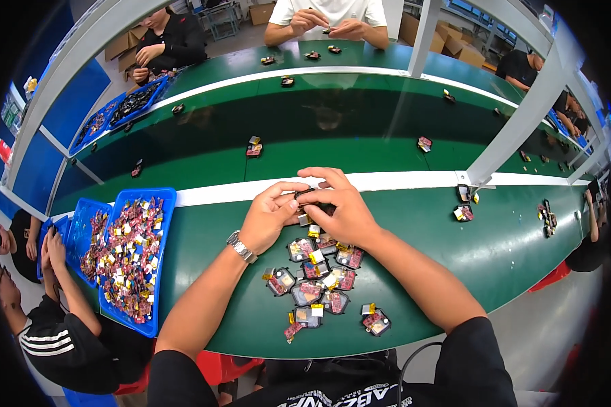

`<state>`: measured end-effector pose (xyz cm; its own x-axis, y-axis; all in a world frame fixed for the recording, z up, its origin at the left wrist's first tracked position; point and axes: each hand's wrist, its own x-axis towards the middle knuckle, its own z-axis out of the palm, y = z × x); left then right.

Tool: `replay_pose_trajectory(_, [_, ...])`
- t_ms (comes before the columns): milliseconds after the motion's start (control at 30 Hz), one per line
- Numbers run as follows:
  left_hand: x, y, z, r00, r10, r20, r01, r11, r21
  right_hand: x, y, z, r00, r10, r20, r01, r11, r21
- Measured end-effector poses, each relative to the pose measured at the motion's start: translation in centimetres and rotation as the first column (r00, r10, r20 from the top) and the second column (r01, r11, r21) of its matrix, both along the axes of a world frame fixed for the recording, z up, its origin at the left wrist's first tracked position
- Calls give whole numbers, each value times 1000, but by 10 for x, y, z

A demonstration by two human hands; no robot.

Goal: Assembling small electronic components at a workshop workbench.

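My left hand [270, 216], with a metal-band watch on its wrist, meets my right hand [343, 209] above the green table. Between their bent fingertips is a small black-cased electronic unit [304, 192], mostly covered by the fingers. Just below the hands lies a loose heap of similar black casings [307, 293], with pinkish-red circuit boards and silver cells taped in yellow. A loose board with a cell [293, 331] lies at the heap's near end. One casing [376, 321] rests apart to the right.
A blue tray [171, 234] full of red boards and cells stands left, with another blue tray [81, 211] beside it. Beyond a white rail [387, 182], units lie scattered on the green conveyor [346, 152]. A grey post [516, 112] rises at right. Several people sit around the line.
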<state>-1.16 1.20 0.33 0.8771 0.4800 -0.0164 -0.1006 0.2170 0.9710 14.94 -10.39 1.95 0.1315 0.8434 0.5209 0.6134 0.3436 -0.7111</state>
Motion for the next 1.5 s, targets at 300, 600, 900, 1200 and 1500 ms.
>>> replay_pose_trajectory(300, [3,3,7,996,-16,91,26,993,-112,1,-1,5,999,-49,-21,49,999,-12])
replay_pose_trajectory(600, [4,-6,2,997,64,32,-63,997,-43,1,-2,-2,995,-21,-100,13,996,-83])
replay_pose_trajectory(900, [10,-10,5,996,79,47,-77,996,-55,-1,-3,5,974,-199,109,182,972,147])
replay_pose_trajectory(1200, [8,-5,7,998,56,37,-53,995,-81,2,-5,7,955,-143,260,97,979,180])
replay_pose_trajectory(1500, [6,-7,5,998,27,57,-19,990,-137,6,-4,4,941,-162,297,114,978,172])
